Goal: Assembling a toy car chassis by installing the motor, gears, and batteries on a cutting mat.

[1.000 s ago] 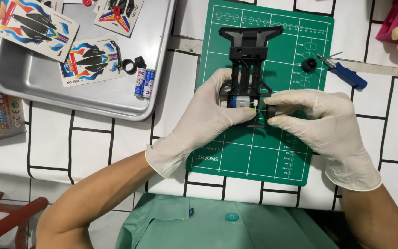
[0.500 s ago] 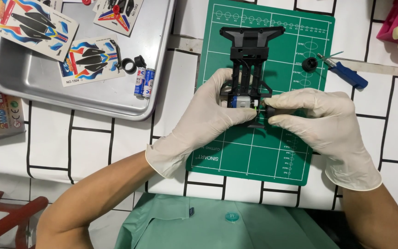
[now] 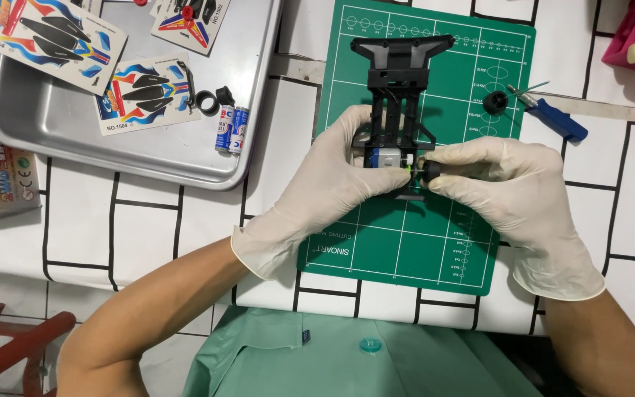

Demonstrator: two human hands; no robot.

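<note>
Chassis (image 3: 398, 95) rear hidden under both gloved hands (image 3: 420, 184).

Shallow metal tray (image 3: 53, 132) held printed sticker sheets (image 3: 137, 94), two small batteries (image 3: 231, 129), black rubber ring (image 3: 206, 102). Blue-handled screwdriver (image 3: 556, 119) lay on the worktop.

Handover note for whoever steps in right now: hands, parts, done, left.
Left hand: gloved, gripping the black toy car chassis on the green cutting mat.
Right hand: gloved, pinching a small black wheel against the chassis side.
Done: silver motor sits in the chassis.
Left: another black wheel lies loose on the mat beside the blue screwdriver; two batteries and sticker sheets wait in the metal tray.
</note>
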